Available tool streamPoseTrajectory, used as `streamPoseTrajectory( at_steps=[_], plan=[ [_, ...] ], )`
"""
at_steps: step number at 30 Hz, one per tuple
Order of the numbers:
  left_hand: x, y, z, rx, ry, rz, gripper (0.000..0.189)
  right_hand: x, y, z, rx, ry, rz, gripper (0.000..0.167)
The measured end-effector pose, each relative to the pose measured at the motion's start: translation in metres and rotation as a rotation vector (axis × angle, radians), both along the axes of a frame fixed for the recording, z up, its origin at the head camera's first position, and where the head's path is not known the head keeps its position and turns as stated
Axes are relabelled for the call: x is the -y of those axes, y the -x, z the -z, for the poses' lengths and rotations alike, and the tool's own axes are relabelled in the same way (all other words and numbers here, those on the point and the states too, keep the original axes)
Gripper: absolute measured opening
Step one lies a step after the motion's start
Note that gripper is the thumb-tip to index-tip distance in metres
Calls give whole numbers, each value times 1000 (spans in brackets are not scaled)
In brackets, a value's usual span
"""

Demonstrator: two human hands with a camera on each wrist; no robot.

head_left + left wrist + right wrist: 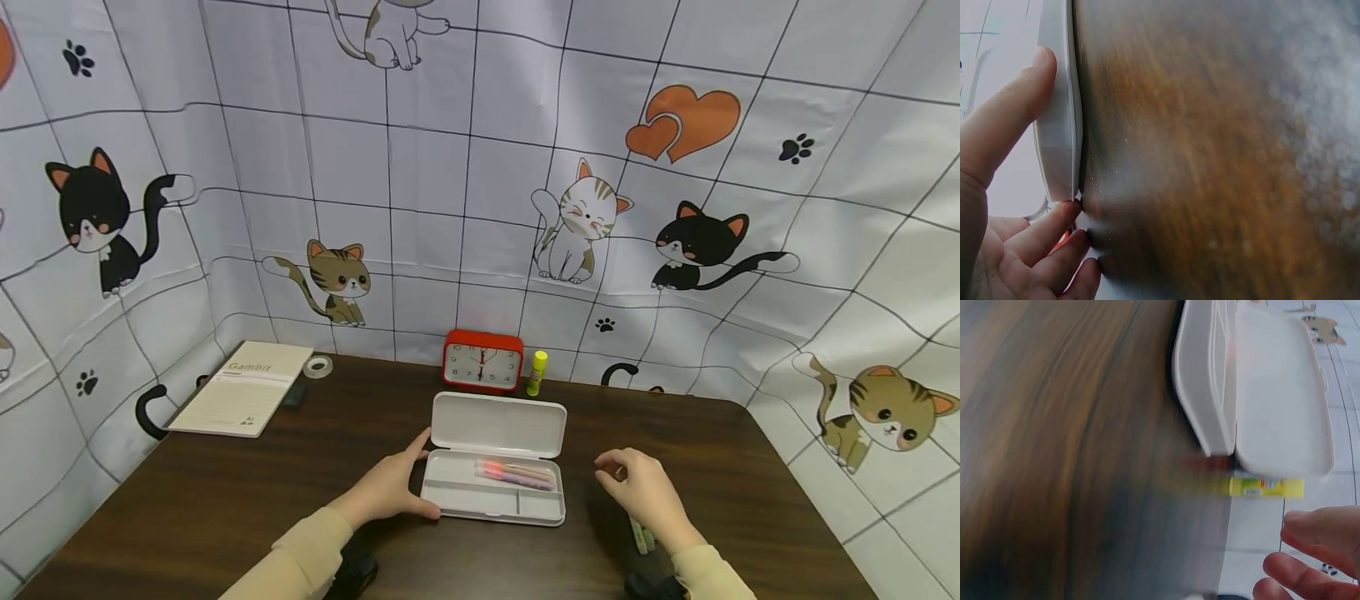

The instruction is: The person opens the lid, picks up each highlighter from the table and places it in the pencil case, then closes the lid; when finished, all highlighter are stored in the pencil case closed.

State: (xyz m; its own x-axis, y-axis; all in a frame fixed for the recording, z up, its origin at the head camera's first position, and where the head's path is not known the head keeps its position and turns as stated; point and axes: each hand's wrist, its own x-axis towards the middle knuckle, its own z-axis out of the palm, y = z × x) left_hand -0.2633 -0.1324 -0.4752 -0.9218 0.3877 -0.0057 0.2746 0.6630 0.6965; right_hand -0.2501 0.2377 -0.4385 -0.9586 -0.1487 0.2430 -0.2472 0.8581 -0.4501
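A white pencil case (468, 497) lies on the table with its lid (498, 425) raised at the back. Several pens with pinkish-orange and purple ends (516, 475) lie in its rear compartment; the front compartments look bare. My left hand (384, 487) holds the case's left end, its thumb (1019, 94) on the front wall and its fingers at the end wall. To the right of the case, my right hand (641, 487) hovers above the table, fingers loosely bent, holding nothing. Beneath its wrist lie green pens (642, 535), partly hidden by the forearm.
A red clock (482, 360) and an upright yellow glue stick (537, 372) stand behind the case. At the back left are a notebook (240, 387), a roll of white tape (318, 367) and a dark object (294, 394) by the notebook. A cat-print curtain (427, 225) encloses the table.
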Motion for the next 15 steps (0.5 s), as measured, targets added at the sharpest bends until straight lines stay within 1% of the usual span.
streamPoseTrajectory(
  at_steps=[5, 11, 15],
  plan=[
    [0, 0, 1, 0, -2, -4, 122, -20, -5, 1, 41, -7, 31, 14],
    [-1, 1, 2, -11, -2, 9, 123, -43, -13, 2, 60, -22, 71, 17],
    [-1, 1, 2, -18, 2, 2, 123, -58, -18, 3, 67, -27, 92, 16]
  ],
)
